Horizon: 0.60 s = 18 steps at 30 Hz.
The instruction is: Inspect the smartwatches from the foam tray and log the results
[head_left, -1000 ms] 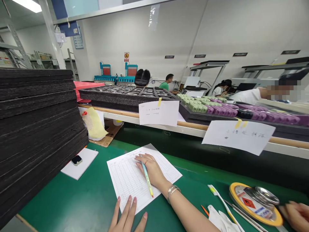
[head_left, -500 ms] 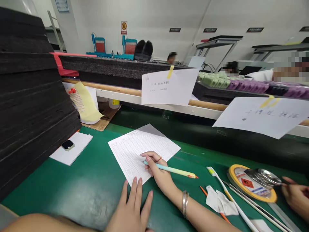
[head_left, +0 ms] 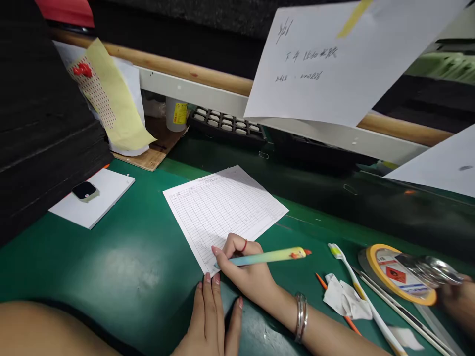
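Note:
A printed grid form point(head_left: 226, 207) lies on the green tabletop in front of me. My right hand point(head_left: 247, 262) is closed around a blue-and-yellow pen point(head_left: 276, 255) with a red tip at its upper end. The pen's writing end is at the form's lower corner, partly hidden by my fingers. My left hand point(head_left: 211, 316) rests flat with fingers stretched out, their tips at the same near corner of the paper. Several rows near the top left of the form carry faint marks.
At right lie a toothbrush point(head_left: 349, 272), a crumpled white wipe point(head_left: 347, 296) and a yellow-rimmed round tin point(head_left: 399, 274). Another person's blurred hand point(head_left: 460, 301) is at the metal-topped container. A smartwatch point(head_left: 85, 191) sits on white paper at left, beside stacked black foam point(head_left: 48, 118).
My view has tilted down and come closer. The pen in my right hand has moved from the form's middle down to its near corner. The other person's hand has shifted to the metal top.

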{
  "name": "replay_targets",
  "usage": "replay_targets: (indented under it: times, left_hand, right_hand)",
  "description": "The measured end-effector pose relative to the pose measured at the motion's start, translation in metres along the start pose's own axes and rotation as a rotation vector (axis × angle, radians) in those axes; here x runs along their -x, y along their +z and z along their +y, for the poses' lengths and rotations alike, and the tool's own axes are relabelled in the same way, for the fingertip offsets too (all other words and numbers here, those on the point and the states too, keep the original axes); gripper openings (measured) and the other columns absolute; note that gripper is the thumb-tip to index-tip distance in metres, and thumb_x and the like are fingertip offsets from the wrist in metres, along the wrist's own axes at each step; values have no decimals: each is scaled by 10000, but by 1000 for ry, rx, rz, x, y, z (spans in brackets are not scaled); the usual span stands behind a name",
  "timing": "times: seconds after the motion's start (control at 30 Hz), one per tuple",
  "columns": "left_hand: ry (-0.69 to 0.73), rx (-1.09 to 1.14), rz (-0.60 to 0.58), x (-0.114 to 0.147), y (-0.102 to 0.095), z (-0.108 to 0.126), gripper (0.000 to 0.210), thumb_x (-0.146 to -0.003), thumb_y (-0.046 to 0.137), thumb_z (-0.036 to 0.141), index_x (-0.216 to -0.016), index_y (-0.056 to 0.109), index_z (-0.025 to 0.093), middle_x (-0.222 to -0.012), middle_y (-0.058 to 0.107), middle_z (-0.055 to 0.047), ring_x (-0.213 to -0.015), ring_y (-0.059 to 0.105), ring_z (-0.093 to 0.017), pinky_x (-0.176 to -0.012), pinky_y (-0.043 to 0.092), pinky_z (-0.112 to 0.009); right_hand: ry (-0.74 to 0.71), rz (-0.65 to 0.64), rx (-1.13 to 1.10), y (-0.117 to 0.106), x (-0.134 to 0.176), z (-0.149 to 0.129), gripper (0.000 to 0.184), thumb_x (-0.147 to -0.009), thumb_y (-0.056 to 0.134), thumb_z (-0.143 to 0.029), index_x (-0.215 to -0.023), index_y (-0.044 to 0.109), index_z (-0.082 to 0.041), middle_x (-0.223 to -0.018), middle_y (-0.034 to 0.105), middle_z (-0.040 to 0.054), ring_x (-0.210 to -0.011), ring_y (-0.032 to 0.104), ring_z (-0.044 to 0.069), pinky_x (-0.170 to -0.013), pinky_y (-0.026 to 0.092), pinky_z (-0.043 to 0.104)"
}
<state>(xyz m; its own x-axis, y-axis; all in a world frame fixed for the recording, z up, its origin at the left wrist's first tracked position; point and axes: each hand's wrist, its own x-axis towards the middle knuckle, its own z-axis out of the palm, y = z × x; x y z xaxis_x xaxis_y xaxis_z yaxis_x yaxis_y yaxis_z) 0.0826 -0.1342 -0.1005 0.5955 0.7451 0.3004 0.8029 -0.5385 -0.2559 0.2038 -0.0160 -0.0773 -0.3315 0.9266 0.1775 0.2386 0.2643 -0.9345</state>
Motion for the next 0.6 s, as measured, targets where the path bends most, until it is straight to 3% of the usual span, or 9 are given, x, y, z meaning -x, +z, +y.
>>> replay_targets:
  times: [0.23, 0.4, 0.6]
  left_hand:
    - [207, -63, 64, -2, -5, -23, 742, -948, 379, 613, -1396, 483, 30, -1113, 727, -232, -1062, 673, -382, -979, 373, -553]
    - [204, -54, 16, -2, -11, -29, 840, -895, 389, 715, -1423, 463, 66, -1154, 723, -204, -1109, 652, -361, -998, 377, -525]
    - [199, -48, 3, -3, -12, -28, 832, -901, 373, 715, -1434, 452, 82, -1164, 723, -188, -1115, 655, -354, -996, 379, -531]
  right_hand:
    - [-29, -41, 80, -2, -2, 1, 395, -870, 589, -221, -561, 343, -217, -487, 340, -76, -450, 309, 75, -435, 268, 220]
    - [-62, -53, 112, -3, -3, 1, 385, -861, 573, -180, -570, 322, -210, -520, 347, -69, -484, 311, 75, -462, 286, 221]
    - [-59, -53, 120, -5, -2, 1, 382, -877, 568, -175, -584, 326, -210, -522, 326, -77, -479, 297, 71, -452, 278, 214]
